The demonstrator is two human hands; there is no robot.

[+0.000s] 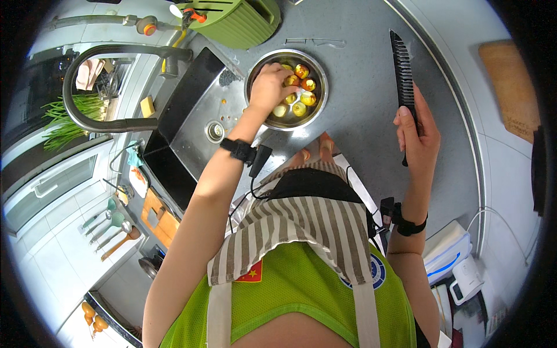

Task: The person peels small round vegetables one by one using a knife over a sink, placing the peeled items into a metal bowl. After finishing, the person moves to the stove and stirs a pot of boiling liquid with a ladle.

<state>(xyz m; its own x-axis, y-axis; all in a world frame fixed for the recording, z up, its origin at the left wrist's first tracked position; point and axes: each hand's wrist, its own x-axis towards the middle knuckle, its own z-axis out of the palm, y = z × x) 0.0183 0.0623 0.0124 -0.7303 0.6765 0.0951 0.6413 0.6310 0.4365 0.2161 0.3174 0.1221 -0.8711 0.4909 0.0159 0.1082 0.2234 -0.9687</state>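
Note:
My left hand [272, 85] reaches into a round stainless-steel bowl [323, 102] at the sink's edge. Several small round fruits [308, 98] lie inside, some yellow-green, others partly reddish brown. My thumb and fingers are around one reddish-brown fruit [292, 81]; whether they grip it is unclear, and the palm side is hidden. Out over the counter to the right, my right hand [417, 124] grips a black kitchen knife [402, 65] by its handle. Its blade has a ridged pattern and points toward the far side.
Left of the bowl lies a sink [191, 117] with small scraps around its drain, beneath a curved faucet [69, 87]. Beyond the bowl, a clear-handled utensil [315, 42] rests on the grey counter [357, 130] near a green ribbed container [241, 26]. A white-lidded container [448, 248] stands at right.

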